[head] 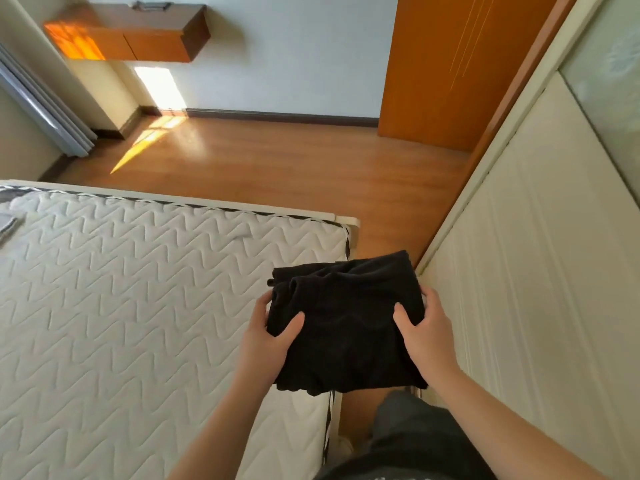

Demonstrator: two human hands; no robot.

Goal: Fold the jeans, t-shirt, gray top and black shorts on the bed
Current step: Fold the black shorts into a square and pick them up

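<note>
The black shorts (346, 323) are folded into a thick rectangle and held in the air over the near right corner of the bed (121, 289). My left hand (270, 337) grips their left edge, thumb on top. On the right edge my right hand (426, 327) holds them the same way. A sliver of gray cloth (8, 226) shows at the far left edge of the mattress. The jeans and t-shirt are out of view.
The white quilted mattress spreads to the left. A cream wardrobe (536, 271) stands close on the right, leaving a narrow strip of wooden floor (277, 164) where I stand. An orange door (450, 64) and a wall cabinet (138, 32) are at the far wall.
</note>
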